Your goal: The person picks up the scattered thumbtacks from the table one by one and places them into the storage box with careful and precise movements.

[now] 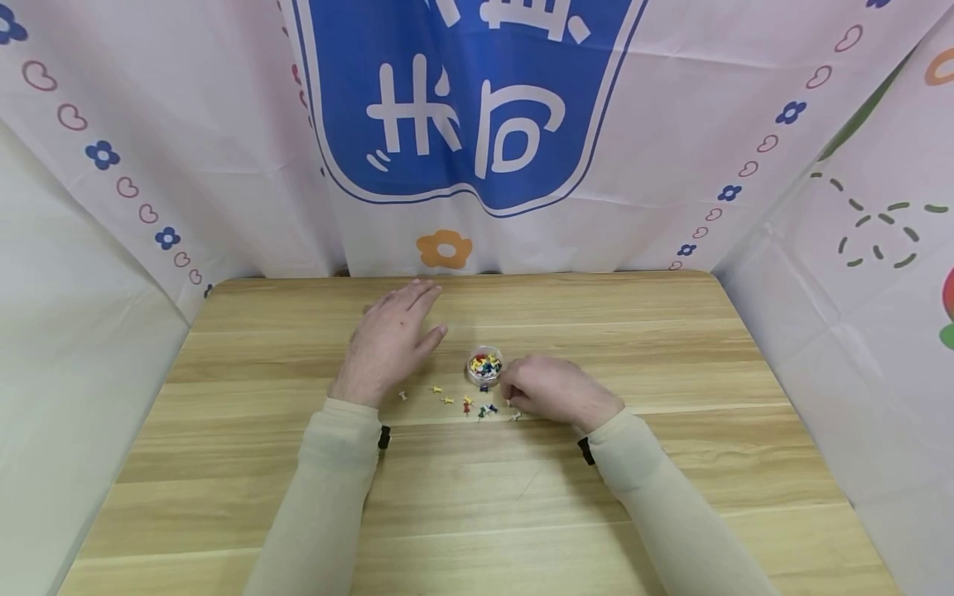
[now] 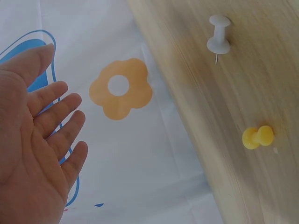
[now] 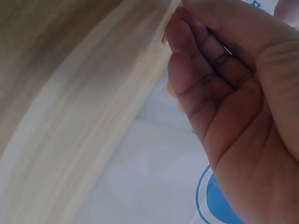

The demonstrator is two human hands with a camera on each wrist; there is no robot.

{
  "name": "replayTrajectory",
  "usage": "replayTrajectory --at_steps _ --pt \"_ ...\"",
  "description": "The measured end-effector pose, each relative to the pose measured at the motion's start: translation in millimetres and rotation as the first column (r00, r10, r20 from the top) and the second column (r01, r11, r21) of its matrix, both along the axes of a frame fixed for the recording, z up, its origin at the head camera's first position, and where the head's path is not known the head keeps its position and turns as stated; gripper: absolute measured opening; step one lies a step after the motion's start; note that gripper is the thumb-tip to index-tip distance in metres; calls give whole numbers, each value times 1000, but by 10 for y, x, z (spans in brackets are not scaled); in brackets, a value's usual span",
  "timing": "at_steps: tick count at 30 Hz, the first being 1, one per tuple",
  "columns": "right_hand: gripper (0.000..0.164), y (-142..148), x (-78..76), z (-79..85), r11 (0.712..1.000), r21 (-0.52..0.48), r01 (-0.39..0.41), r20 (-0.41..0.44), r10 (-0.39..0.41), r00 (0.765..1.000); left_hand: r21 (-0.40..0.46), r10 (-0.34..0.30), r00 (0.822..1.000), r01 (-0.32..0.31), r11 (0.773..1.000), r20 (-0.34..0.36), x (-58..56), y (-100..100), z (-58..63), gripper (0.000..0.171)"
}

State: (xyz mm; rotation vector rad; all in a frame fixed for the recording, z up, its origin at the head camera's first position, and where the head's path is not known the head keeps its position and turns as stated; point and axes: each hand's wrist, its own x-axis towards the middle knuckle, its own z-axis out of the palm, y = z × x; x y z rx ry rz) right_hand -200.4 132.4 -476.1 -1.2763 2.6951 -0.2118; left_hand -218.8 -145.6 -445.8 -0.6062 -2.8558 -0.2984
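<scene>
A small round clear container (image 1: 485, 365) holds red, yellow, white, green and blue push pins. More push pins lie loose on the table in front of it, among them a red push pin (image 1: 467, 409), a yellow push pin (image 2: 258, 136) and a white push pin (image 2: 219, 35). My left hand (image 1: 391, 339) hovers left of the container, fingers extended and palm bare. Just right of the container, my right hand (image 1: 559, 391) has its thumb and fingers drawn together, a white push pin (image 1: 509, 403) at the tips. The right wrist view leaves the pinch itself hidden.
The wooden table (image 1: 477, 513) stretches out on all sides of the pins. A printed white curtain (image 1: 358, 232) with a blue emblem hangs along the table's back edge, and pale fabric walls stand at both sides.
</scene>
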Motion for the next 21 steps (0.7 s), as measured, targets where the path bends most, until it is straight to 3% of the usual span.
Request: replayTrajectory --at_steps 11,16,21 --pt "8 -35 -10 84 992 -122 44 -127 -59 990 3 -4 1000 4 1000 2 9 -5 4 69" --pt "9 -56 -18 69 985 -172 19 -224 -58 973 -5 -3 1000 3 1000 4 4 -7 -3 68" --pt "19 -81 -21 73 974 -225 12 -327 -87 941 -5 -4 1000 4 1000 4 -3 -9 -8 68"
